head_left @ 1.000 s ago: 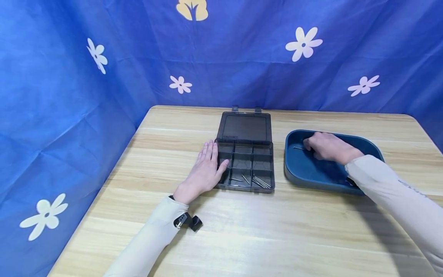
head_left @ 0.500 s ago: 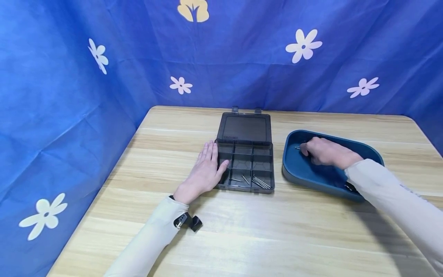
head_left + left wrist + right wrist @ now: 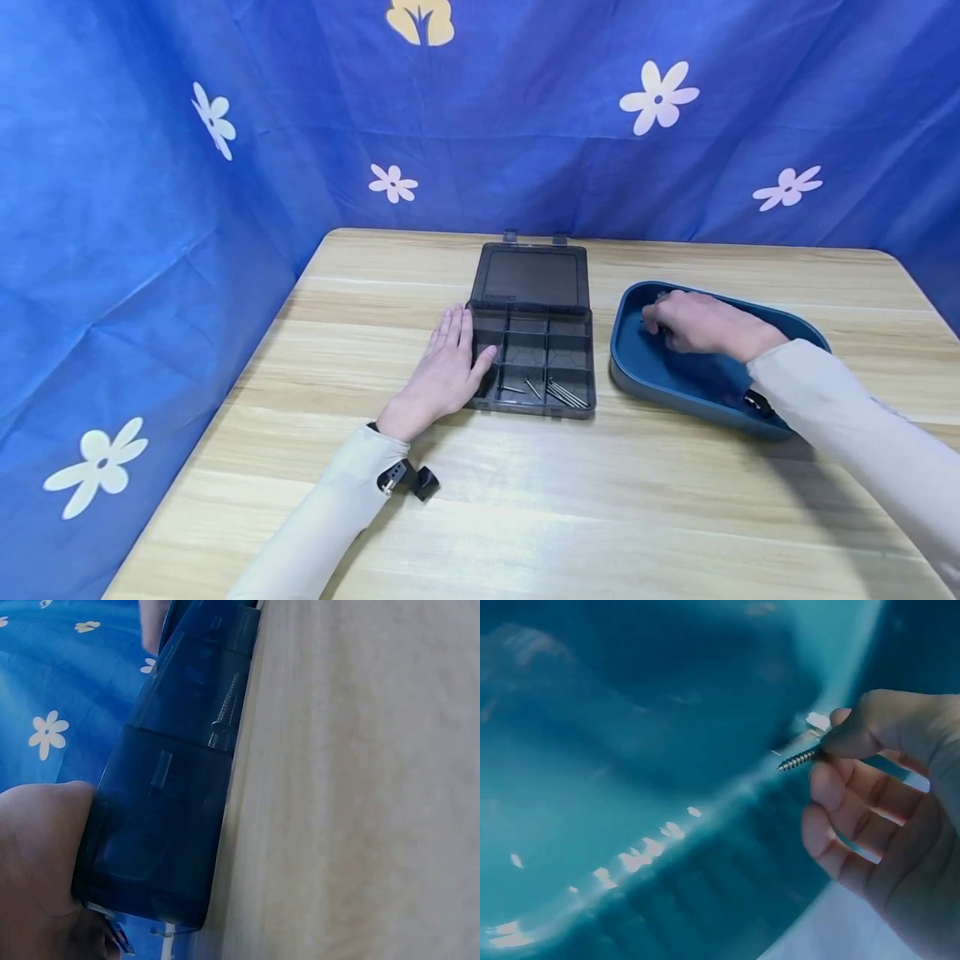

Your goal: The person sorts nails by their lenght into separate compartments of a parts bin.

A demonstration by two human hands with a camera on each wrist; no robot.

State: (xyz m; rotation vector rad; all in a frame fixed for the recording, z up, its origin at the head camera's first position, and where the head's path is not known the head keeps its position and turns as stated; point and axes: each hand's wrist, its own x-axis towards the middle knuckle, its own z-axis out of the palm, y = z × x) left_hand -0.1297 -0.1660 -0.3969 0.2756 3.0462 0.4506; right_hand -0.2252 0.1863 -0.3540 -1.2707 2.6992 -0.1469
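Note:
In the head view, my left hand (image 3: 438, 379) lies with extended fingers along the left side of a dark translucent compartment box (image 3: 567, 354), thumb over its edge. The hinged lid (image 3: 534, 277) is laid back. Several screws (image 3: 568, 394) lie in the front right compartment; one screw (image 3: 532, 388) and another screw (image 3: 513, 389) lie in the front middle. My right hand (image 3: 701, 323) reaches into a blue basin (image 3: 675, 396). The right wrist view shows it pinching a screw (image 3: 796, 760) between thumb and fingertips, threaded tip exposed, head hidden.
The basin stands to the right of the box with a gap between them. Both rest on a light wooden table (image 3: 525, 517). A blue flowered curtain (image 3: 525, 125) hangs behind the table and on its left.
My right hand has shifted slightly left inside the basin, its fingers now covering the screw that lay beside them. The basin has turned slightly. My left hand and the box stay put.

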